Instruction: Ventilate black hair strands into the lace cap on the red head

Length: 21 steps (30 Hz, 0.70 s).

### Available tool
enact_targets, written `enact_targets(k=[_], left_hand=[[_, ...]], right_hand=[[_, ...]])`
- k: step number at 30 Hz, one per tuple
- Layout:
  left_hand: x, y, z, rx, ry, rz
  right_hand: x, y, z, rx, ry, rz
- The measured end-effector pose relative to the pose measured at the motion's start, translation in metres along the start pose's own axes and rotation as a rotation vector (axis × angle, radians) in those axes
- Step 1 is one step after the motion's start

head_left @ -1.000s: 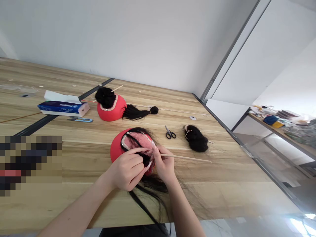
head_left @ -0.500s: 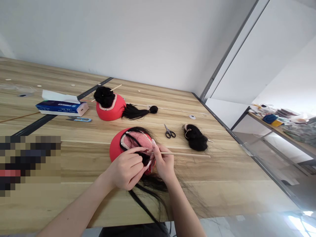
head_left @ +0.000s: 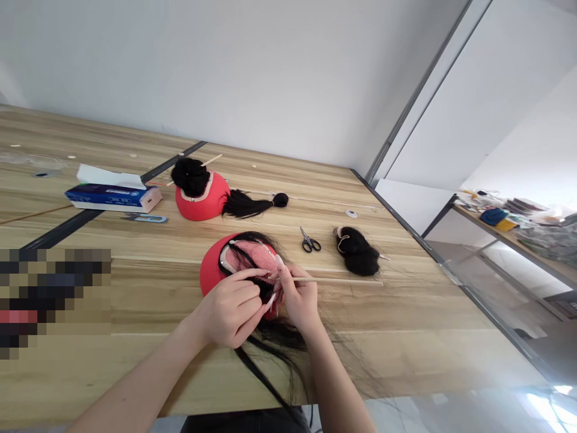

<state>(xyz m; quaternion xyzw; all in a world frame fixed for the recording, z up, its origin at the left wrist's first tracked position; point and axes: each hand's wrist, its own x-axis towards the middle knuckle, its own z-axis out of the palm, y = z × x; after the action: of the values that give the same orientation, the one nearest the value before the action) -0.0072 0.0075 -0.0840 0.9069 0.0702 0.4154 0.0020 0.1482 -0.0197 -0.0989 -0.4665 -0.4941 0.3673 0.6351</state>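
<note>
A red dome-shaped wig block [head_left: 210, 273] lies in front of me, with pink netting [head_left: 259, 255] across its opening and pins along a pale rim. Over this netting my left hand [head_left: 234, 307] is closed, index finger and thumb around a dark lock of black hair [head_left: 265, 291]; its fingertips partly hide the spot. From the right, my right hand [head_left: 301, 300] pinches a thin wooden-handled stick [head_left: 345, 281]; its tip meets the netting beside my left fingertips and is too small to make out. Loose black strands [head_left: 282, 335] trail toward the table's front edge.
Scissors [head_left: 310, 240] and a black hair bundle [head_left: 358, 251] lie to the right. Behind stands another red block [head_left: 198, 207] with a black bun [head_left: 192, 175] and ponytail [head_left: 250, 205]. A tissue box [head_left: 112, 197] and blue cutter [head_left: 153, 218] are at left.
Both hands hold almost the same pose over the netting. The outer end of the stick has shifted very slightly upward and to the left.
</note>
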Motion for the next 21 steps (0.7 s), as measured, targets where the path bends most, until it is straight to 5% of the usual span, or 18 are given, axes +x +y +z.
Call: enact_targets(k=[21], left_hand=[[0.0006,-0.0004,-0.0002,0.007,-0.002,-0.004]], right_hand=[[-0.0002,-0.0025,-0.0012,-0.032,-0.016,0.057]])
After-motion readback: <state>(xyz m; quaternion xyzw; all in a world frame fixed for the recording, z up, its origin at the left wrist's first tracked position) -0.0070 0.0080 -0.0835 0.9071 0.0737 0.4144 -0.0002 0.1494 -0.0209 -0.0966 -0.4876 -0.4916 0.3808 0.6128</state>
